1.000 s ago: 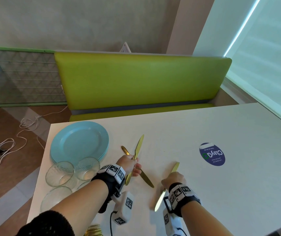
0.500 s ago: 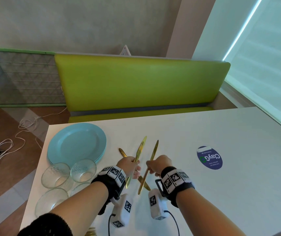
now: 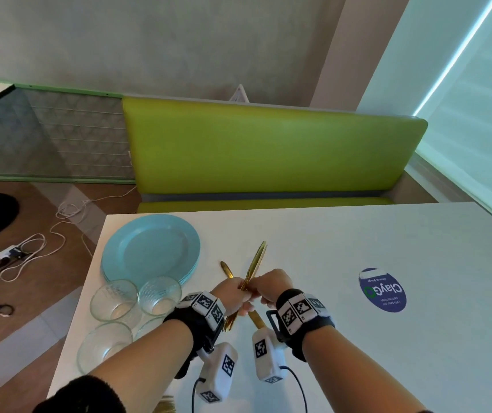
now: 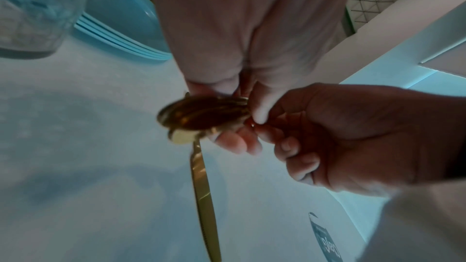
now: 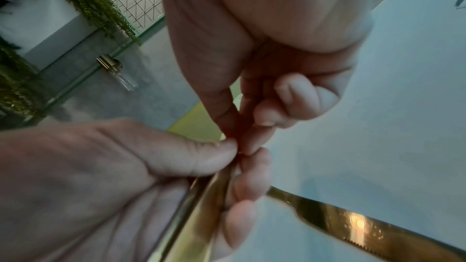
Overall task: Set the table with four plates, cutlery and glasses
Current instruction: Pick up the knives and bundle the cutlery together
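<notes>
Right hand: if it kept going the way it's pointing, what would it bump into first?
The right hand points leftward at the left hand and already seems to touch it at the gold knives both pinch. Farther along would probably be the glasses.

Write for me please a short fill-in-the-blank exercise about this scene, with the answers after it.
1. The left hand grips a bundle of ____ coloured knives.
2. The plates in the stack are light ____.
3. The glasses stand on the table, nearer to the person than the ____.
4. The bench behind the table is ____.

Answers: gold; blue; plates; green
</notes>
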